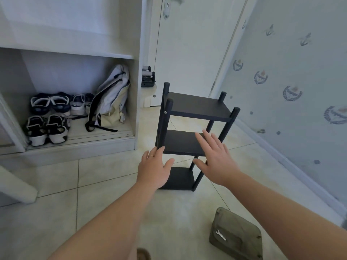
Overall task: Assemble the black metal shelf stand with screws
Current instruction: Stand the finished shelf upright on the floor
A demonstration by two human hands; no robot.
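The black shelf stand (195,132) stands upright on the floor (105,194). Both hands, left (154,169) and right (216,158), hover spread beside its middle shelf, gripping nothing.

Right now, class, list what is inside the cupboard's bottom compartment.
Three pairs of shoes and a grey backpack standing at its right side. Anything behind the backpack is covered.

Open white cabinet (75,145) on the left had two pairs of sandals (47,130) plus sneakers (50,103), and a pale backpack (112,98) leaning beside them. Olive-green pouch (234,233) sat on the tiled floor (56,203), anchor wallpaper (291,72) on the right, white door (187,44) behind.
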